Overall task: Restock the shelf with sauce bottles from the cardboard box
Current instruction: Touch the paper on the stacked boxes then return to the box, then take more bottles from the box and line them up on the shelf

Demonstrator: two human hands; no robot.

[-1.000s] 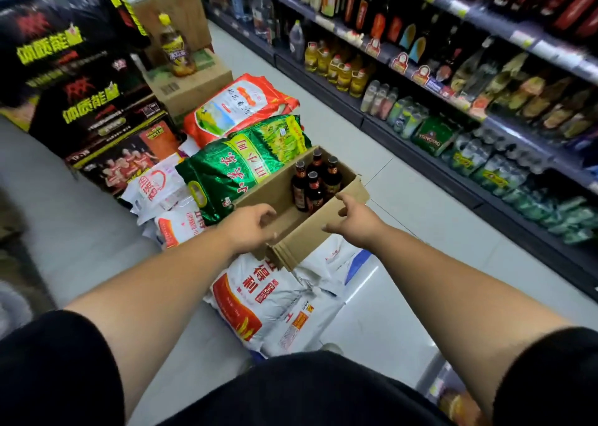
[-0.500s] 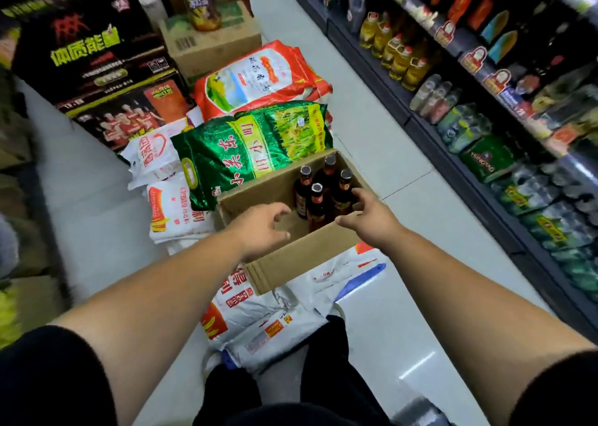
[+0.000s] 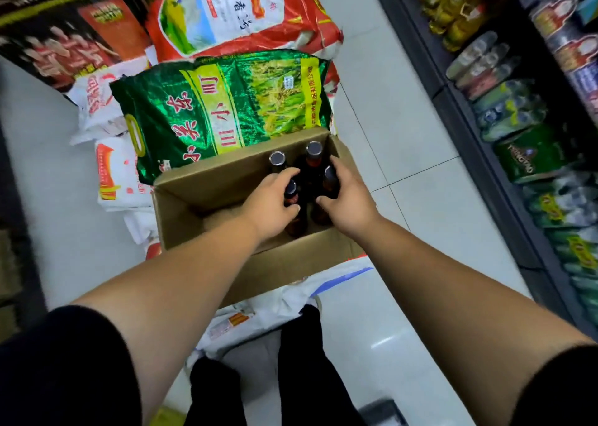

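White sacks (image 3: pixel 113 173) are lying on the floor (image 3: pixel 404 118) at nine o'clock of the box (image 3: pixel 200 192). A green sack (image 3: pixel 226 108) is lying at twelve o'clock of it, touching its far wall. Four bottles are standing upright in the box's two o'clock corner. The left hand (image 3: pixel 271 205) is curling round the neck of the left bottle (image 3: pixel 291 195). The right hand (image 3: pixel 348 199) is grasping the right bottle (image 3: pixel 330 178). The far bottles (image 3: pixel 314 150) are standing at twelve o'clock of both hands. The shelf (image 3: pixel 504 205) is running along three o'clock, stocked with goods.
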